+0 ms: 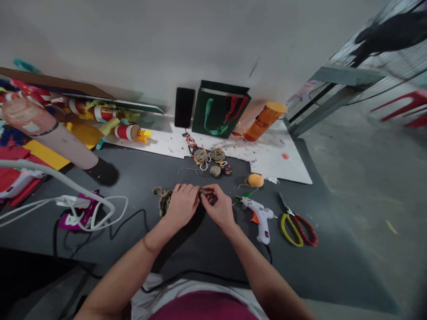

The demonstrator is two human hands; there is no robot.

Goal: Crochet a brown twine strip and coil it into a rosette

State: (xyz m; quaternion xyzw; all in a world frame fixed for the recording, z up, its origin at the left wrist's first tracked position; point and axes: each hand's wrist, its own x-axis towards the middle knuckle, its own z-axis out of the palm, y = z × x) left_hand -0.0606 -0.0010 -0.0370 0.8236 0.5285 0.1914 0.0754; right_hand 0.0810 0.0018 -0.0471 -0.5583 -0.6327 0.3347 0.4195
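Note:
Both my hands meet over the dark mat (187, 249). My left hand (182, 203) is closed, its fingers curled over a brownish jute braid (163, 198) that trails out to the left. Touching it fingertip to fingertip, my right hand (218, 205) pinches the other end of the same piece. Just beyond the hands lie two coiled jute rosettes (209, 156) with beads and a small round ball (215, 170).
A white glue gun (260, 215) lies right of my right hand, then yellow-and-red scissors (295, 223) and an orange pom-pom (255, 180). At the back stand a green gift bag (220, 109), a phone (184, 107) and an orange bottle (265, 121). White cables (83, 202) lie left.

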